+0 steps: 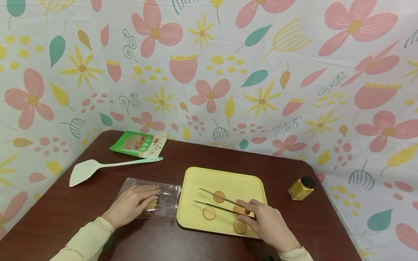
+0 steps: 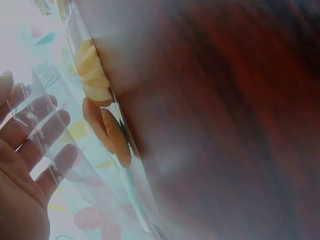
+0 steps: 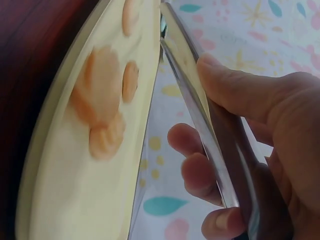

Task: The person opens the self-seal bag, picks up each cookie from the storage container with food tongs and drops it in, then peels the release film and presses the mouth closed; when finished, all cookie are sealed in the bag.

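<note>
My left hand lies over a clear plastic bag with its fingers extended. Inside the bag are several cookies, partly covered by the hand in the head view. The left wrist view shows those fingers spread against the transparent film. In my right hand is a pair of metal tongs, gripped between thumb and fingers. The tongs' tips are apart, over a yellow tray, with nothing between them. Several round cookies lie on the tray, one partly hidden under the tongs and hand.
At the tray's right stands a small yellow jar with a black lid. A white spatula lies at the left, beside a green and white food packet. A flower-patterned cloth hangs behind the dark table.
</note>
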The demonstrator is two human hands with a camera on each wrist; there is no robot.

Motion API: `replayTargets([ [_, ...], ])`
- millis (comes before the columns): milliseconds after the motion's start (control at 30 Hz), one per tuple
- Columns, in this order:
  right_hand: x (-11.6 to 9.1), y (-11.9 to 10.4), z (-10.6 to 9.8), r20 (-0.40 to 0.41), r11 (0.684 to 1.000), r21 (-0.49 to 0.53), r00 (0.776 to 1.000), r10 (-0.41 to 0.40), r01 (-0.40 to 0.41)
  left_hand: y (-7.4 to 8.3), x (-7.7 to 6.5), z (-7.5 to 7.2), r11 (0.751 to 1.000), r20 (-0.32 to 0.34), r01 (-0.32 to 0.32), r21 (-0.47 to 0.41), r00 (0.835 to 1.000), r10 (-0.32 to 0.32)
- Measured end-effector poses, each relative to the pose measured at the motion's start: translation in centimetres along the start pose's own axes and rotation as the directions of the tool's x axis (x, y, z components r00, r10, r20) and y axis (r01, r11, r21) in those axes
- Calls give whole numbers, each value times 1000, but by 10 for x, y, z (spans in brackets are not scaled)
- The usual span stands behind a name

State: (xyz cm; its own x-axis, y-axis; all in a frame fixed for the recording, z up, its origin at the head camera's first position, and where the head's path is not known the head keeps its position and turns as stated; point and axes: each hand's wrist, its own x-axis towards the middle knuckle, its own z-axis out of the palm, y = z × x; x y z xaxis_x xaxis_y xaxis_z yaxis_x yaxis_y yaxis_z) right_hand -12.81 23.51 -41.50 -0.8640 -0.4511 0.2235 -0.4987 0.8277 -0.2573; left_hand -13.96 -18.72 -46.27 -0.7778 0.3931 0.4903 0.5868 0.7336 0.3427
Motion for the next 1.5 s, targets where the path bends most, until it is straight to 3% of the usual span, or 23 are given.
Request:
replayTargets([
  [333, -18, 18, -13, -14, 989, -6, 989, 150, -150, -1, 0, 0, 1000, -4, -14, 3, 1000, 14],
  [633, -30, 29, -21, -6, 977, -26, 978, 210, -210, -1, -1, 1, 1000, -2, -9, -3, 1000, 9],
  [1500, -31, 31, -19, 106, 960, 23, 956, 275, -279, -1, 0, 2, 1000, -13, -24, -13, 1000, 24],
])
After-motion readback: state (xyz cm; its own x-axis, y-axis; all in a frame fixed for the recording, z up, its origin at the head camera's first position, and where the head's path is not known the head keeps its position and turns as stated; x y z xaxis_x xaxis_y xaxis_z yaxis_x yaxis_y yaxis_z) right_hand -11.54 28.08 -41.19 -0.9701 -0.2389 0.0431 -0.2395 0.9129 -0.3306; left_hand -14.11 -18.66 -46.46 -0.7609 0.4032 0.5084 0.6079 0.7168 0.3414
